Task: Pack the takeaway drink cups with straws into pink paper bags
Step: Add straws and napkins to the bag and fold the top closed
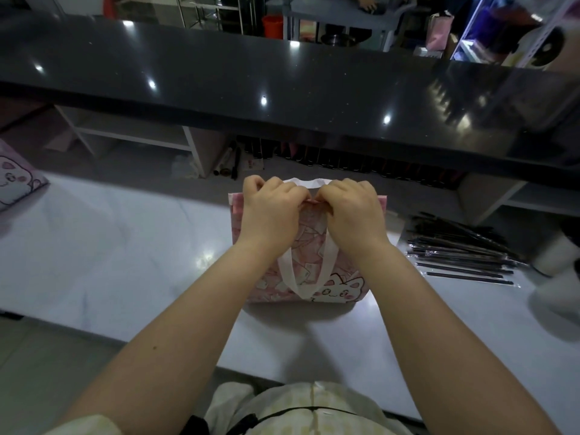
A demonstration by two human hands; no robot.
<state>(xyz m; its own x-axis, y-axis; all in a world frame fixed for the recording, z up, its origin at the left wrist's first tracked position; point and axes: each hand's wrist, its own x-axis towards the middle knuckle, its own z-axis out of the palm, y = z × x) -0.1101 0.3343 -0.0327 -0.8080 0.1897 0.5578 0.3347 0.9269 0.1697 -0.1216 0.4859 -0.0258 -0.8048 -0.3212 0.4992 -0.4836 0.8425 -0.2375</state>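
Observation:
A pink paper bag (340, 285) with a cartoon cat print and white handles stands upright on the white counter (125, 246). My left hand (270, 211) and my right hand (348, 211) sit side by side at the bag's top edge, fingers curled over the rim and pinching it together. The far white handle sticks up behind my knuckles; the near handle hangs down the front. What is inside the bag is hidden. A pile of black straws (461, 249) in clear wrappers lies on the counter to the right.
A raised black glossy countertop (282, 89) runs across behind the bag. Another pink cat-print bag (15, 180) lies at the far left edge. White objects (555, 255), blurred, stand at the right edge beyond the straws.

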